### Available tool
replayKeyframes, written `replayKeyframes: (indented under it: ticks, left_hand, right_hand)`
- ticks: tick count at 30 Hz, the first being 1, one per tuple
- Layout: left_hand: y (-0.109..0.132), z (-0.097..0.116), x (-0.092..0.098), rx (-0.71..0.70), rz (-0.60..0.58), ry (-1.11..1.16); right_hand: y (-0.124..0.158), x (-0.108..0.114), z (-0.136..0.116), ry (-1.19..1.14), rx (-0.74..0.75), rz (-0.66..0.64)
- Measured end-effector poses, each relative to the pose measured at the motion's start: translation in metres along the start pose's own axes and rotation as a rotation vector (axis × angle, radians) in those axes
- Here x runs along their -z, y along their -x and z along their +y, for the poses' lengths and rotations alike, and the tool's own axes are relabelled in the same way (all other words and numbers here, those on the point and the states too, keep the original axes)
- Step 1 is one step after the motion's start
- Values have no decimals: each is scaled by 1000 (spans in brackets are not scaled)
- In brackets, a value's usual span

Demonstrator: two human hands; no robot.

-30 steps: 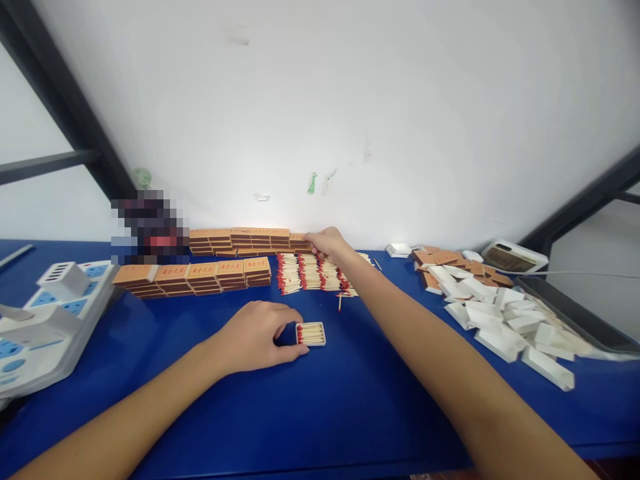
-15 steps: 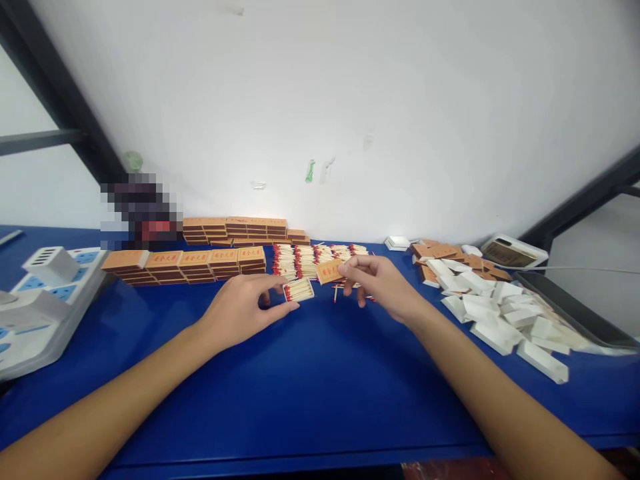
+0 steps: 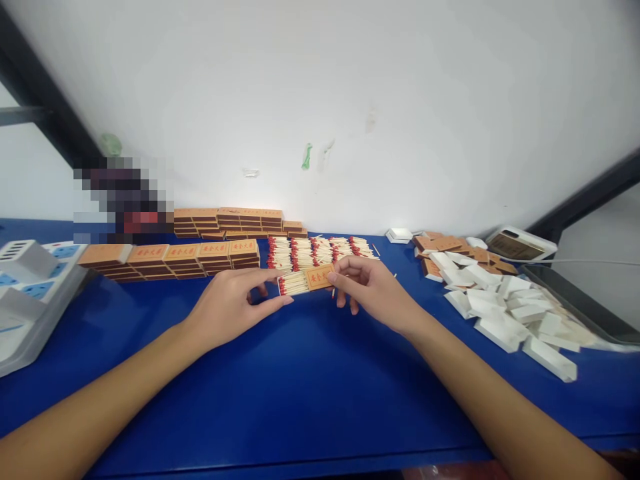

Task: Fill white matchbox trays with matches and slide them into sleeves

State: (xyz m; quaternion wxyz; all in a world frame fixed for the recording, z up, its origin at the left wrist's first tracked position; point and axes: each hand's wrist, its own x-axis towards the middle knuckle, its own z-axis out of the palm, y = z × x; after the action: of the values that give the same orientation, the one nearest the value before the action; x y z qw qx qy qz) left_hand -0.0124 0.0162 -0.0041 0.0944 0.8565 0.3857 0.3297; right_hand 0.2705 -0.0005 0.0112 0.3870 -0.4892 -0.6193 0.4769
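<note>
My left hand (image 3: 234,305) pinches a white matchbox tray (image 3: 293,285) filled with red-tipped matches, held just above the blue table (image 3: 310,387). My right hand (image 3: 373,288) grips an orange matchbox sleeve (image 3: 319,276) whose open end meets the tray's right end; the tray looks partly inside it. Behind the hands lies a pile of loose matches (image 3: 320,251).
Rows of stacked orange matchboxes (image 3: 170,259) line the back left against the white wall. A heap of empty white trays (image 3: 505,310) and orange sleeves (image 3: 440,245) lies at the right. White power strips (image 3: 27,293) sit at the left, a dark tray (image 3: 575,300) at far right.
My right hand came back from the far stack with an orange sleeve. My left hand lifted the filled tray off the table, and the two pieces have met.
</note>
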Motion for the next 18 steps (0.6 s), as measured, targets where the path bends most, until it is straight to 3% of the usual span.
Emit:
replayKeyframes:
  ticks: [5, 13, 18]
  left_hand:
    - [0, 2, 0, -2, 31, 12]
    - [-1, 2, 1, -57, 75, 2]
    - [0, 3, 1, -135, 43, -3]
  right_hand:
    - [-1, -4, 2, -75, 11, 33]
    - [6, -12, -3, -11, 103, -15]
    - [8, -15, -2, 48, 110, -39]
